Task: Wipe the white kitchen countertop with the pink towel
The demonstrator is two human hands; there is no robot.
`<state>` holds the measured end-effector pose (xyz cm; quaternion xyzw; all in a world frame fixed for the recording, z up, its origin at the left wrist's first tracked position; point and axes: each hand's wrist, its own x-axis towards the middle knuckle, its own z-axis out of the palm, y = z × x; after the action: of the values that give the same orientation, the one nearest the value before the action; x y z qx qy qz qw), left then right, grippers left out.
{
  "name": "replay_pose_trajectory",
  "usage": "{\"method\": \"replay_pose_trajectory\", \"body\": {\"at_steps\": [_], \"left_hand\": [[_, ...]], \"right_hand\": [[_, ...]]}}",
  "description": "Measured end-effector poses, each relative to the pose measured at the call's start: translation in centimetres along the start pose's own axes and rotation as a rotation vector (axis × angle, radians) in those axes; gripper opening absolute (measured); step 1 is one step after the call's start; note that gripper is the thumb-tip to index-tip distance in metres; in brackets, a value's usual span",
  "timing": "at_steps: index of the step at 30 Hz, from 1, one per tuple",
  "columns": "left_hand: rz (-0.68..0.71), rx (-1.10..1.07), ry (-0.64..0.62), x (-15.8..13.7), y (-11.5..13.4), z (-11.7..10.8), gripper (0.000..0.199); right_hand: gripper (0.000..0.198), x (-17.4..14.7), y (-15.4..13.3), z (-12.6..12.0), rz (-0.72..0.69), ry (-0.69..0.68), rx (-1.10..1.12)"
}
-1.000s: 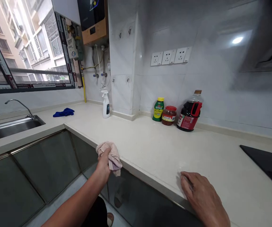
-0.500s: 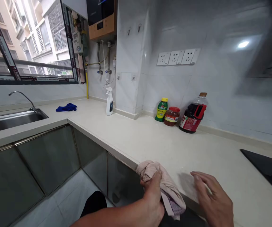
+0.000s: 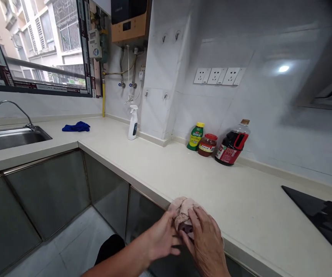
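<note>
A bunched pale pink cloth [image 3: 182, 206] is at the front edge of the counter, with a dark patch showing in its folds. My right hand [image 3: 208, 240] lies over its right side, fingers curled round it and gripping. Against the cloth's left side is my left hand [image 3: 163, 237], its fingers spread apart and not wrapped round it. Part of the cloth is hidden beneath my right hand.
By the wall stand a green bottle with a yellow cap [image 3: 195, 137], a red-lidded jar [image 3: 207, 145] and a large dark sauce bottle [image 3: 232, 144]. Farther left are a white spray bottle [image 3: 133, 123], a blue cloth [image 3: 76, 127] and a sink [image 3: 43, 134]. A black cooktop [image 3: 313, 211] lies right.
My right hand has moved left from above the counter onto the cloth and grips it. My left hand has loosened and spread its fingers. The view has shifted slightly.
</note>
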<state>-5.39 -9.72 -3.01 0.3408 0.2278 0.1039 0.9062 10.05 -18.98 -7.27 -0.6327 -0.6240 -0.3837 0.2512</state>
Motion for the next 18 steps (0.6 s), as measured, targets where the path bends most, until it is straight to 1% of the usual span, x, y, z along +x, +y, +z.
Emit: {"method": "replay_pose_trajectory", "body": {"at_steps": [1, 2, 4, 5, 6, 8, 9, 10, 12, 13, 16, 18], "left_hand": [[0.052, 0.148, 0.059, -0.6, 0.5, -1.4, 0.045], [0.145, 0.274, 0.133, -1.1, 1.2, -2.7, 0.038], [0.415, 0.44, 0.301, -1.8, 3.0, -4.5, 0.025], [0.566, 0.498, 0.391, -2.0, 4.1, -4.9, 0.021], [0.709, 0.563, 0.475, -2.0, 5.3, -5.0, 0.018], [0.952, 0.749, 0.595, -1.5, 7.8, -4.5, 0.016], [1.047, 0.868, 0.615, -1.0, 8.9, -4.0, 0.017], [1.12, 0.993, 0.604, -0.4, 9.8, -3.5, 0.018], [1.192, 1.224, 0.562, 1.1, 11.3, -2.5, 0.016], [1.193, 1.327, 0.558, 2.0, 11.9, -2.2, 0.015], [1.122, 1.581, 0.607, 4.3, 13.2, -2.7, 0.014], [1.058, 1.682, 0.656, 5.3, 13.9, -3.8, 0.014]], "right_hand": [[0.048, 0.1, -0.1, 0.1, 0.003, -0.012, -0.019], [0.052, 0.4, -0.3, 0.3, 0.019, -0.028, -0.033], [0.062, 1.5, -1.3, 0.9, 0.086, -0.074, -0.049], [0.067, 2.4, -2.1, 1.3, 0.12, -0.096, -0.051], [0.069, 3.4, -2.9, 1.8, 0.147, -0.114, -0.052], [0.066, 5.5, -4.5, 3.0, 0.134, -0.127, -0.068], [0.06, 6.4, -5.1, 3.5, 0.106, -0.134, -0.08], [0.054, 7.2, -5.6, 4.0, 0.08, -0.144, -0.093], [0.046, 8.0, -6.0, 4.6, 0.053, -0.169, -0.114], [0.045, 8.1, -5.9, 4.6, 0.047, -0.176, -0.12], [0.044, 7.2, -5.0, 3.9, 0.043, -0.18, -0.137], [0.052, 5.8, -3.9, 2.8, 0.042, -0.173, -0.126]]}}
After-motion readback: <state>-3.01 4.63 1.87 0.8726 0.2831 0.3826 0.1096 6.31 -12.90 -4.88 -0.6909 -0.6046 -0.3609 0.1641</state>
